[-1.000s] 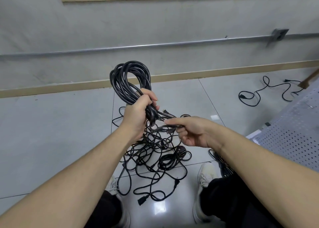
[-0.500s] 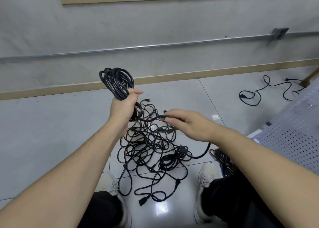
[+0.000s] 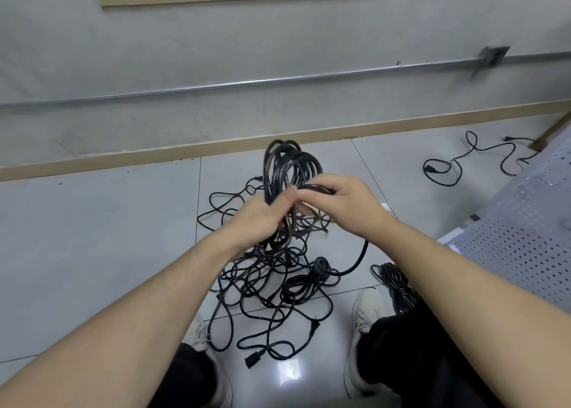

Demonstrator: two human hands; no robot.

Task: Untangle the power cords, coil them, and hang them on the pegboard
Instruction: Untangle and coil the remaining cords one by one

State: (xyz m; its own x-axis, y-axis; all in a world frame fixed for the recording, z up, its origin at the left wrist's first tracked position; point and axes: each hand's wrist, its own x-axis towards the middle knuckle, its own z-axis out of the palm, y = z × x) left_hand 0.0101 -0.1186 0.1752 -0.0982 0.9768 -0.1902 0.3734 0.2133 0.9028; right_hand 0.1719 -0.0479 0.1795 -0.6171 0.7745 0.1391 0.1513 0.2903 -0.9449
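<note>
Left hand (image 3: 256,219) fingers grip the black rubber cord coil (image 3: 289,166); right hand (image 3: 343,203) fingers pinch its loose end. Tangled black cord pile (image 3: 272,284) below the fingers remains; nothing hung yet.

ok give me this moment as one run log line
step: coiling | left hand: grips coil | right hand: pinches cord at coil | tangle: on floor | pegboard: bare

Grey room, tiled floor.
A grey wall (image 3: 278,36) stands far, with a metal conduit (image 3: 278,81) across it, a box (image 3: 491,57) at right, and a wood skirting (image 3: 154,157) above glossy tiles (image 3: 92,237).
</note>
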